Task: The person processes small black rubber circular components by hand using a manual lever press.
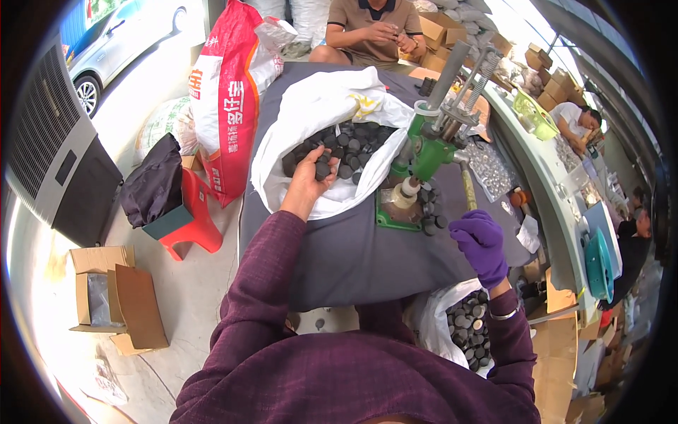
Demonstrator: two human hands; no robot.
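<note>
My bare left hand (309, 181) reaches over a white sack (300, 106) on the table, its fingers closed round a round black cap (323, 170). Many similar black caps (361, 138) lie loose inside the sack. To the right stands a green hand press (432, 157) with a metal column and a spring. Its lever (468, 185) slants down toward me, and my right hand (482, 246), in a purple glove, is closed at the lever's lower end. A small heap of black caps (430, 205) lies beside the press base. What sits under the press head is too small to tell.
A dark cloth covers the table (332, 265). Below its right edge, another white sack (432, 316) holds more caps. A red stool (194, 215), a red-and-white sack (229, 106) and an open carton (138, 304) stand left. One person sits opposite; others work at right.
</note>
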